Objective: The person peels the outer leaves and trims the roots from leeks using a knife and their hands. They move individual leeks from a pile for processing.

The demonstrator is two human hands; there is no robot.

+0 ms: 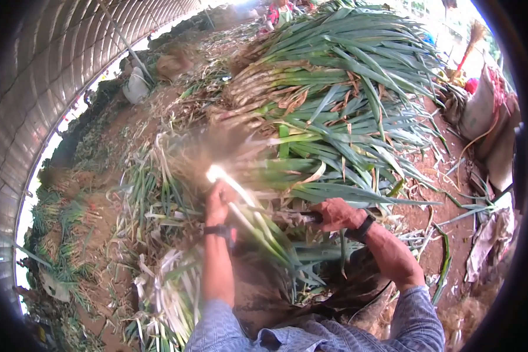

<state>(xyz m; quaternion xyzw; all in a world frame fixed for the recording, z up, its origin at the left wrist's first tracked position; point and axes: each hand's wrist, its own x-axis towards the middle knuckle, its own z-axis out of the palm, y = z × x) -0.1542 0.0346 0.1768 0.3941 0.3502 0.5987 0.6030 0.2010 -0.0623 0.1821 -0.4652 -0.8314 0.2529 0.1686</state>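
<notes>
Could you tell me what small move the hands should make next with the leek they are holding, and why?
Probably draw the right hand along the stalk to strip loose outer skin. The left hand grips the leek near its white root end, the right hand is closed on something beside the stalk, and cleaned white stalks lie at lower left while the untrimmed pile waits ahead.

Hands (276, 208) on a leek (258, 220)

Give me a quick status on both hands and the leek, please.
Left hand shut on leek near its white end. Right hand gripping something dark against the stalk; too blurred to identify. Big leek pile just ahead, trimmings around.
</notes>
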